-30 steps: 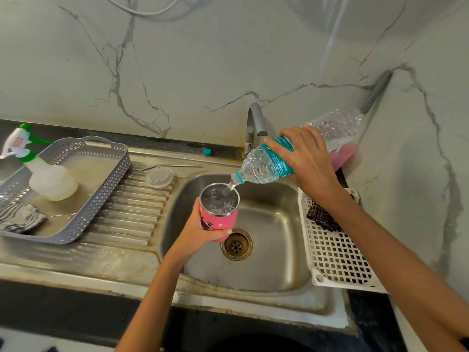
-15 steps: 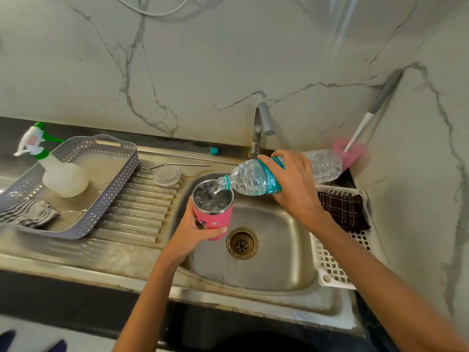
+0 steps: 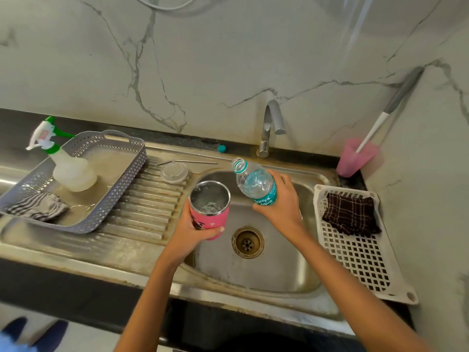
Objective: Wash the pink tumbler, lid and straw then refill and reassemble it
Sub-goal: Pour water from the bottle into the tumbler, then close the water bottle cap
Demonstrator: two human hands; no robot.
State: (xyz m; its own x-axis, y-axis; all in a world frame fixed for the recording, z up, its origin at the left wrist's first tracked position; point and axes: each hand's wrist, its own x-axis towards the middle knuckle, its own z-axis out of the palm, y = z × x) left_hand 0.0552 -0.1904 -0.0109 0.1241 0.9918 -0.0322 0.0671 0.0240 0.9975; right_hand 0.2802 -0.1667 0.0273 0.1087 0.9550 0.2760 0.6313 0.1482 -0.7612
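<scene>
My left hand (image 3: 193, 235) grips the pink tumbler (image 3: 209, 209) over the left side of the sink basin (image 3: 286, 265); water shows inside its steel rim. To its right my right hand (image 3: 281, 201) holds a clear water bottle (image 3: 253, 182) with a teal label, nearly upright and uncapped, its mouth above and right of the tumbler. The clear lid (image 3: 174, 172) lies on the ribbed drainboard (image 3: 142, 207). Just behind the lid lies the metal straw (image 3: 187, 162). A teal bottle cap (image 3: 221, 148) sits at the back ledge.
A grey basket (image 3: 111, 199) on the left holds a spray bottle (image 3: 68, 166) and a striped cloth (image 3: 38, 207). The tap (image 3: 270, 123) stands behind the basin. Right of it a white tray (image 3: 360, 260) carries a dark checked cloth (image 3: 351, 214). A pink brush (image 3: 357, 156) leans in the corner.
The bottle has swung up from a pouring tilt to nearly upright, and the stream into the tumbler has stopped. The tumbler stays in my left hand.
</scene>
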